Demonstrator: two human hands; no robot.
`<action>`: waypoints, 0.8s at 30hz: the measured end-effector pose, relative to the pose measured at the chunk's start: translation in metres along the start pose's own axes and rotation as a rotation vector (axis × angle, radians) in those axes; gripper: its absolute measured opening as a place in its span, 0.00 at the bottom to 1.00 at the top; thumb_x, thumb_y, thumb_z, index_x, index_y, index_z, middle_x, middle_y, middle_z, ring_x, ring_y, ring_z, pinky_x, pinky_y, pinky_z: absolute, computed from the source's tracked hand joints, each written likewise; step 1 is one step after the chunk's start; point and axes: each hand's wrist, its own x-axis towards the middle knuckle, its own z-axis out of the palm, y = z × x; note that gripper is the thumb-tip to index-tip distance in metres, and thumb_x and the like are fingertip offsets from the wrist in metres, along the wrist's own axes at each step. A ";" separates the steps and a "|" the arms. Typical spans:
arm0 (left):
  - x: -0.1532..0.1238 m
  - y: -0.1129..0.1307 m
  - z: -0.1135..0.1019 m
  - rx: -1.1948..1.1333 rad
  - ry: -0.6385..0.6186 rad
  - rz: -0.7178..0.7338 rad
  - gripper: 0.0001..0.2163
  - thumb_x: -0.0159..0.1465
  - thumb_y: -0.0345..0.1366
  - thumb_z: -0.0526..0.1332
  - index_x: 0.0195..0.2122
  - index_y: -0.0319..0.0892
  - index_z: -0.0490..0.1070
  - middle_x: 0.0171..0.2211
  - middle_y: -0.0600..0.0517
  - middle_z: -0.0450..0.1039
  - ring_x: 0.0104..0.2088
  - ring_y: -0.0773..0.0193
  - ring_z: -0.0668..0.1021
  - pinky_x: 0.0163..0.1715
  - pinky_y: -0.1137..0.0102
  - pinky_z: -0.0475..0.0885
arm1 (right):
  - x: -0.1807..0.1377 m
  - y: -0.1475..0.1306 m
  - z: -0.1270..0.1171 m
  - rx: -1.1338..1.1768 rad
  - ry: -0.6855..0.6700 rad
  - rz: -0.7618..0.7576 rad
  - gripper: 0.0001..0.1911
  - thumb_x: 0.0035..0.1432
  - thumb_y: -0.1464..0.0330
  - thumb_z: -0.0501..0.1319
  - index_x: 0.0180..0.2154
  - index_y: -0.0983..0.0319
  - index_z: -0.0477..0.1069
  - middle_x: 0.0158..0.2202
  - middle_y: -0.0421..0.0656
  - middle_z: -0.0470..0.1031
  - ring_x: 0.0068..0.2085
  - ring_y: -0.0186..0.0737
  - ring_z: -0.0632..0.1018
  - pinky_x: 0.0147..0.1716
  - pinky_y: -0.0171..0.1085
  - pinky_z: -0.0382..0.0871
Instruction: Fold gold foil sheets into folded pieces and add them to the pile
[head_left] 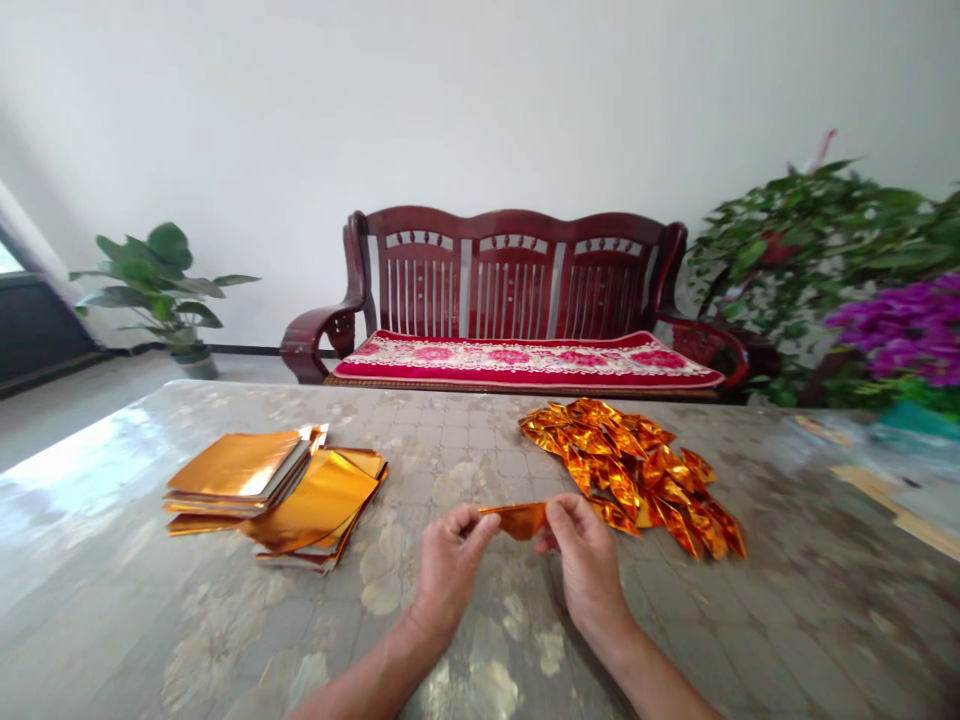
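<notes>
Between my two hands a small folded piece of gold foil paper [519, 520] is held above the table. My left hand [451, 555] pinches its left end between thumb and fingers. At its right end, my right hand [583, 550] grips it the same way. To the left lie stacks of flat gold foil sheets [311, 500], loosely fanned. Right of my hands is a heap of folded gold foil pieces [622, 460], crumpled and shiny, just beyond my right hand.
A patterned cover lies over the table [247, 620]. Plastic bags and papers [900, 470] sit at its right edge. Behind it stands a dark red wooden bench [510, 270] with a red floral cushion [517, 358]. Potted plants [161, 280] and purple flowers [911, 325] flank it.
</notes>
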 end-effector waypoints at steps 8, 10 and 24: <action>0.009 0.003 -0.006 0.022 0.035 -0.055 0.17 0.56 0.47 0.62 0.18 0.40 0.68 0.16 0.58 0.61 0.20 0.70 0.63 0.23 0.74 0.57 | 0.002 -0.010 0.002 -0.032 -0.088 0.108 0.21 0.43 0.53 0.73 0.32 0.62 0.75 0.24 0.40 0.75 0.24 0.38 0.74 0.23 0.35 0.70; 0.011 0.001 -0.007 0.050 0.029 -0.065 0.17 0.56 0.48 0.62 0.19 0.40 0.68 0.15 0.59 0.59 0.20 0.71 0.62 0.22 0.74 0.56 | 0.002 -0.008 0.002 -0.079 -0.071 0.103 0.21 0.42 0.52 0.73 0.29 0.62 0.75 0.23 0.41 0.76 0.24 0.38 0.74 0.23 0.35 0.70; 0.010 0.003 -0.013 -0.327 -0.016 -0.119 0.17 0.60 0.52 0.60 0.35 0.41 0.71 0.27 0.55 0.72 0.27 0.63 0.78 0.29 0.71 0.74 | 0.006 0.007 -0.001 -0.156 0.016 0.100 0.22 0.40 0.50 0.72 0.27 0.61 0.76 0.20 0.42 0.75 0.22 0.41 0.75 0.19 0.37 0.71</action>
